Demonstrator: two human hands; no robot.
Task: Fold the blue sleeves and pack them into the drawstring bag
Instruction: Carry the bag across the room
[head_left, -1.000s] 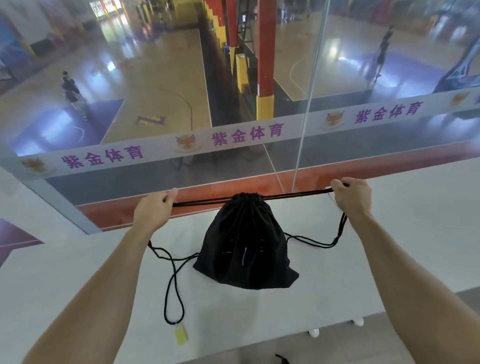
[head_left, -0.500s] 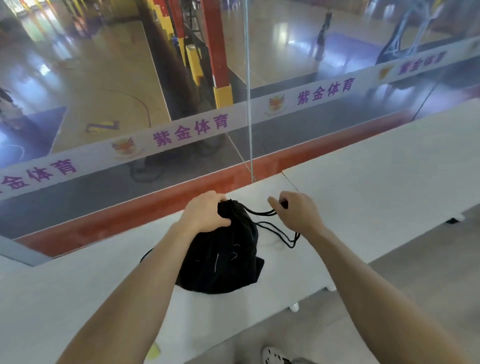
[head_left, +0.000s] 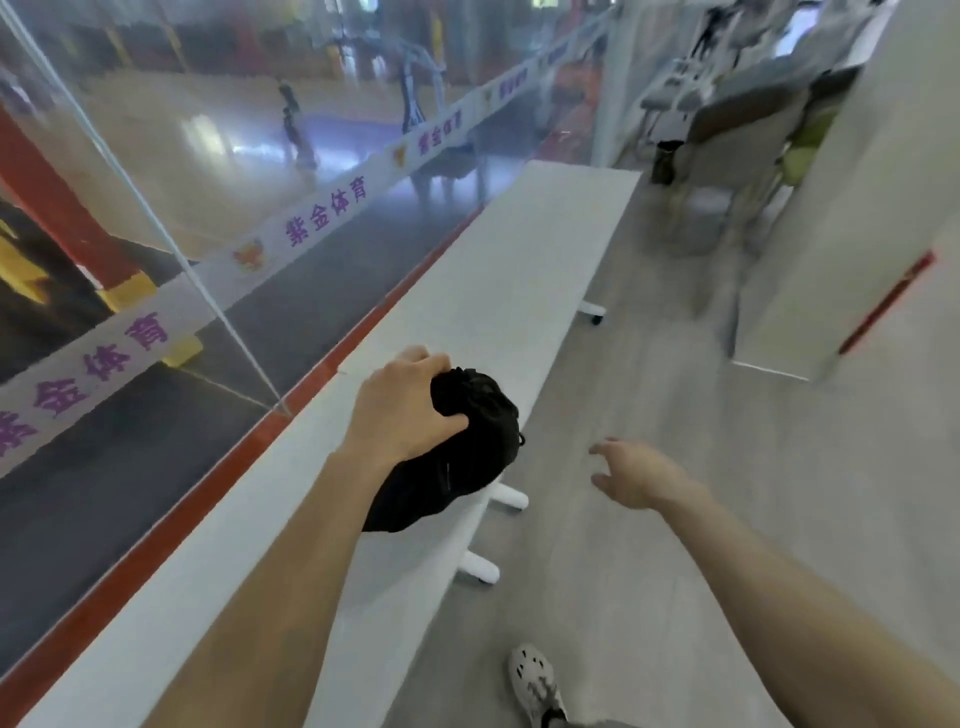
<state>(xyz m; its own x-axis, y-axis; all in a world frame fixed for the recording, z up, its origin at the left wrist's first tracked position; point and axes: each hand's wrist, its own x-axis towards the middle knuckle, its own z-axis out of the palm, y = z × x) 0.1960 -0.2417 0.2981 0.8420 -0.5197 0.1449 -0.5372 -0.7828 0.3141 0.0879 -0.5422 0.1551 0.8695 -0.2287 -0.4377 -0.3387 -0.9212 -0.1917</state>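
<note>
The black drawstring bag (head_left: 467, 441) is bunched up at the near edge of the long white table (head_left: 509, 270), partly over that edge. My left hand (head_left: 402, 405) grips the bag's gathered top. My right hand (head_left: 631, 473) hangs free over the floor to the right of the table, fingers apart, holding nothing. No blue sleeves show; the bag is closed and its inside is hidden. The cords are out of sight.
A glass wall with a white banner (head_left: 322, 218) runs along the table's far side. Grey floor (head_left: 675, 519) lies to the right, with a white cabinet (head_left: 831, 249) and chairs (head_left: 727, 119) further back. My shoe (head_left: 532, 680) is at the bottom.
The cords were pulled tight, then my left hand closed on the bag's top. My right hand let go and moved right. The view swung to the right along the table.
</note>
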